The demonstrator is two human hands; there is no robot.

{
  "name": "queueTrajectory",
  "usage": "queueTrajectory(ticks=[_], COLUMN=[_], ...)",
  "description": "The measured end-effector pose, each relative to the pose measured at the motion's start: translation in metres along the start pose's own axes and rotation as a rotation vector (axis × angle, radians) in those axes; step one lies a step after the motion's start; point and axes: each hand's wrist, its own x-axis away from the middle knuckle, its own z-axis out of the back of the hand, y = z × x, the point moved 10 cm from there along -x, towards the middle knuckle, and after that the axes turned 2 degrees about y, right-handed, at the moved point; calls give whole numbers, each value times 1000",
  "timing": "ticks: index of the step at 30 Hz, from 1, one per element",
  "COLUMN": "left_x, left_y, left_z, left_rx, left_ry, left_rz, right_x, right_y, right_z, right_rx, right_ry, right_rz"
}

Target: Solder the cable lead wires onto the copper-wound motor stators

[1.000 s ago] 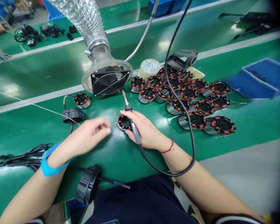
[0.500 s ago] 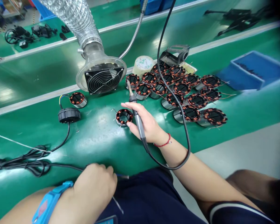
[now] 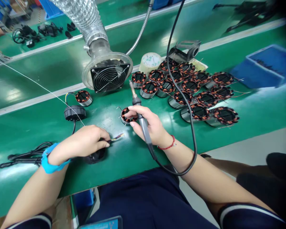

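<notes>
My right hand [image 3: 149, 125] is closed around a soldering iron [image 3: 139, 113], tip pointing up and away toward the fan. Its fingertips also touch a copper-wound stator [image 3: 126, 116] lying on the green bench. My left hand [image 3: 87, 143], wearing a blue wrist strap [image 3: 49, 160], pinches a cable [image 3: 115, 137] whose bare coloured wire ends point at the stator. A black round cap [image 3: 95, 156] on that cable lies under the left hand. A thin solder wire [image 3: 38, 85] runs from the left hand up to the left.
A fume-extraction fan [image 3: 109, 77] on a flexible duct stands behind the stator. Several wound stators [image 3: 193, 92] cluster at the right, with a tape roll [image 3: 150, 61] behind and a blue bin [image 3: 264, 65] far right. Another stator [image 3: 84, 97] and black cap [image 3: 74, 112] sit left.
My left hand came back up from the bench edge onto the bench, bringing the cable and its black cap, wire ends now near the stator. My right hand kept the iron by the stator.
</notes>
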Motion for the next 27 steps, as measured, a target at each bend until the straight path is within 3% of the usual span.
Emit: queueTrajectory(ticks=[6,16,22,27], left_x=[-5,-12,-11,-12], left_y=[-12,1,4,14], left_z=[29,16,28,33], left_rx=[178,138,433,324], left_ry=[223,104,240,318], left_rz=[90,24,-51,-78], right_x=[3,-1,-1,1], right_y=[-6,-9,-8,-6], right_z=[-15,-20,-18,-17], right_rx=[-234,-225,-215,-254], right_ry=[19,14,46,80], right_rz=[-80,-96,-87,-90])
